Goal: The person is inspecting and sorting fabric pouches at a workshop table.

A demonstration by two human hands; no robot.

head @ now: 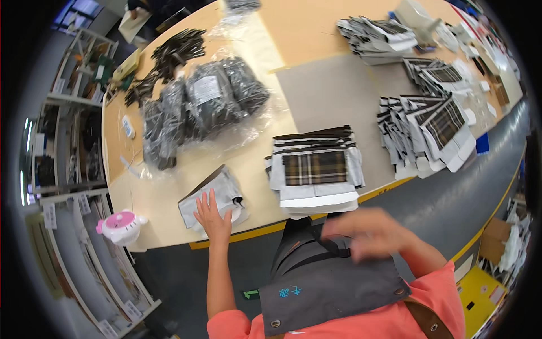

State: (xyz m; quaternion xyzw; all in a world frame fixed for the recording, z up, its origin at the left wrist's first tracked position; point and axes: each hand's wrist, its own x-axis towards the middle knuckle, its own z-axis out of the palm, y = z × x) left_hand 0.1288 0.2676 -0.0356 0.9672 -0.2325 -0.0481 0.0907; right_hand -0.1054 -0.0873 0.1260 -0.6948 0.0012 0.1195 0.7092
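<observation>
My left hand (215,220) lies flat with spread fingers on a folded grey-and-white fabric piece (225,183) with a dark edge, near the table's front edge. To its right sits a stack of fabric panels (315,169), a brown plaid patch showing on the top one and a white flap toward me. My right hand (372,233) is blurred in front of my grey apron (330,296), below and right of that stack. Its thumb stands away from the fingers, and I see nothing held in it.
Clear plastic bags of dark pieces (211,97) and dark strips (173,51) lie at the back left. More plaid panel stacks (440,127) stand along the right. A pink-and-white fan (120,226) is at the left corner. Shelves (80,195) flank the table (169,220).
</observation>
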